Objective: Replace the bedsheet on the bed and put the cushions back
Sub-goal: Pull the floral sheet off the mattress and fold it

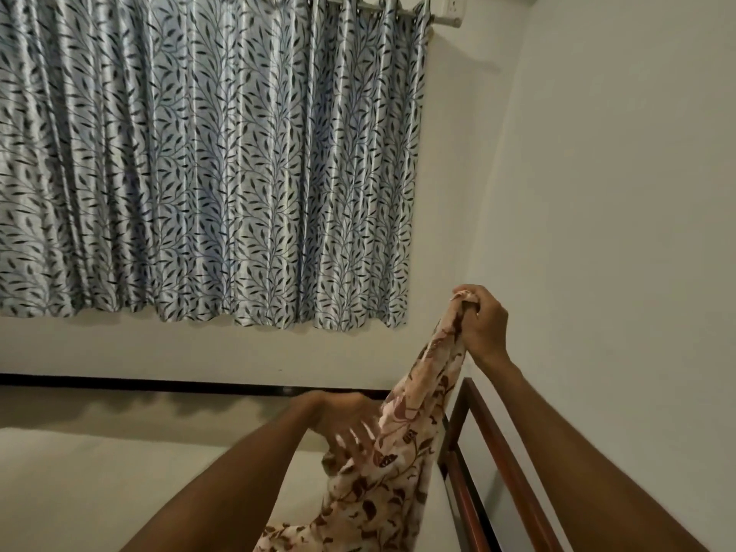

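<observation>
A cream bedsheet [402, 464] with a brown leaf and flower print hangs bunched in front of me, at the lower middle of the head view. My right hand [484, 322] is raised and shut on its top end. Lower and to the left, my left hand [344, 422] is blurred, its fingers spread against the hanging cloth; whether it grips the sheet is unclear. Below the sheet lies a pale bare mattress [119, 484]. No cushions are in view.
The brown wooden bed frame [484, 452] runs along the right, close to a plain white wall [617, 193]. A blue-grey leaf-print curtain [199, 153] covers the window ahead, on a rod with a wall socket [454, 6] beside it. A dark skirting strip [159, 382] lines the far wall.
</observation>
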A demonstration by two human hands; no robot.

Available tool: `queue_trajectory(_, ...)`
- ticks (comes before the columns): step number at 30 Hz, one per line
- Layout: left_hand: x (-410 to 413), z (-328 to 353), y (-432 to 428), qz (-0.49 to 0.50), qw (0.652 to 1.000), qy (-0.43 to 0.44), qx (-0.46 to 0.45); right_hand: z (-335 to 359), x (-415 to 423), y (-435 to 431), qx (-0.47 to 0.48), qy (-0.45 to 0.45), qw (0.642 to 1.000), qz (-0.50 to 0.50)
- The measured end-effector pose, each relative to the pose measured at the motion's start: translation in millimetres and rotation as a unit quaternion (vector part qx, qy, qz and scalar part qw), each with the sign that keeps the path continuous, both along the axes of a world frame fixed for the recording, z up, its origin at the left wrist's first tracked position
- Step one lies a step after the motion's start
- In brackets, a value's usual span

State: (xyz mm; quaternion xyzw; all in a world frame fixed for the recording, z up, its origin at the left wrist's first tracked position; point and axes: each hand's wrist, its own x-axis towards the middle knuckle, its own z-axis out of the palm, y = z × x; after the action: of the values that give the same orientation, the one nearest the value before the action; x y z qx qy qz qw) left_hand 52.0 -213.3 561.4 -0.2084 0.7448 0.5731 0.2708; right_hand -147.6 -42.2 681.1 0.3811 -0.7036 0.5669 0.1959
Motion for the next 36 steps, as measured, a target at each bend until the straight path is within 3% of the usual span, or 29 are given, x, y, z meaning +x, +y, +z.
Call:
queue_trajectory(4,14,-38,-15,-0.009,0.991,-0.069,-0.115,6,-9,9,-0.029,-0.061,0.998,0.004)
queue_trajectory(7,23,-64,-21,0.042,0.979,-0.017,-0.197,5,-11,10,-0.027,-0.065,0.997,-0.001)
queue_trajectory(12,25,-84,-13,0.067,0.980,0.041,-0.185,6,-15,5,-0.041,-0.106,0.993,-0.010)
queue_trajectory(15,21,-96,-12,0.109,0.961,0.091,-0.238,10,-16,2,-0.051,-0.127,0.991,0.004)
queue_trajectory(19,12,-104,-13,0.150,0.957,0.137,-0.207,18,-19,-2,-0.063,-0.134,0.989,0.024)
queue_trajectory(25,-5,-127,-19,0.193,0.920,0.148,-0.308,25,-19,0,-0.057,-0.142,0.986,0.066)
queue_trajectory(28,-8,-125,-23,0.257,0.903,0.159,-0.304,27,-24,3,-0.047,-0.150,0.984,0.079)
queue_trajectory(31,-10,-130,-47,0.355,0.885,0.199,-0.228,29,-33,10,-0.034,-0.136,0.988,0.058)
queue_trajectory(33,-18,-144,-80,0.428,0.850,0.235,-0.196,28,-43,20,-0.021,-0.127,0.991,0.022)
queue_trajectory(36,-13,-102,-93,0.514,0.799,0.258,-0.179,21,-58,32,0.009,-0.119,0.991,-0.052)
